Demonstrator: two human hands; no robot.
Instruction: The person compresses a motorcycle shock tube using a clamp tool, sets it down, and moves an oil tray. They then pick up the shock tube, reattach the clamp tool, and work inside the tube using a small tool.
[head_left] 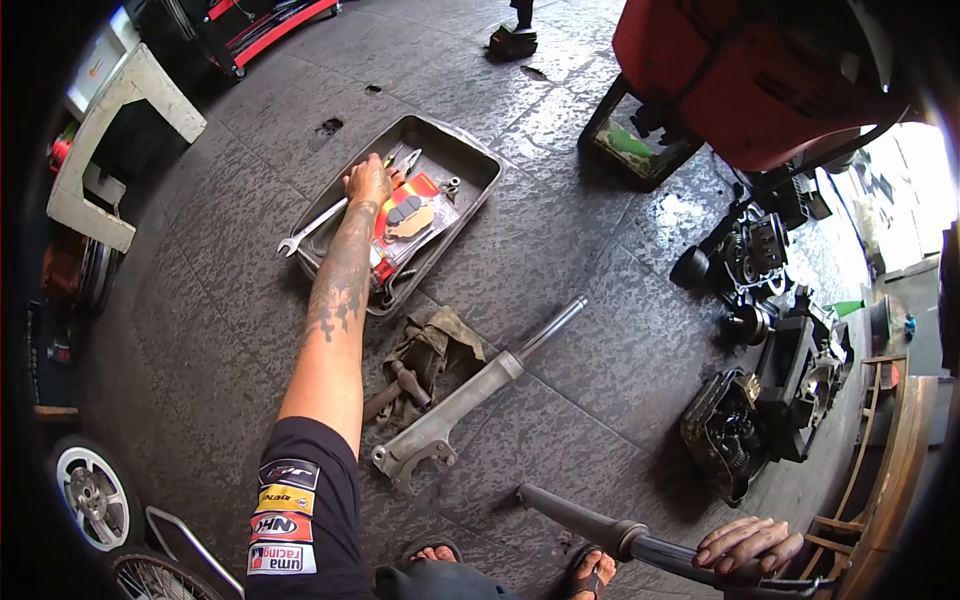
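My left hand (368,184) reaches into a grey tray (475,150), its fingers curled; what they grip, if anything, is hidden. An open-end wrench (312,228) runs from beneath that hand out past the tray's rim. Just to the right of it are pliers (407,162), a pack of brake pads (408,214) and small metal parts (453,187). At the lower right, my right hand (750,547) wraps over the shiny tube of a fork leg (580,514) that slants across the floor. A second fork leg (470,385) lies ahead of my feet.
A hammer (408,384) rests on a crumpled rag (435,345) below the tray. Open engine parts (735,430) sit on the floor at the right. A red machine (740,80) stands at the upper right. Wheels (92,495) are at the lower left, near a white stand (120,100).
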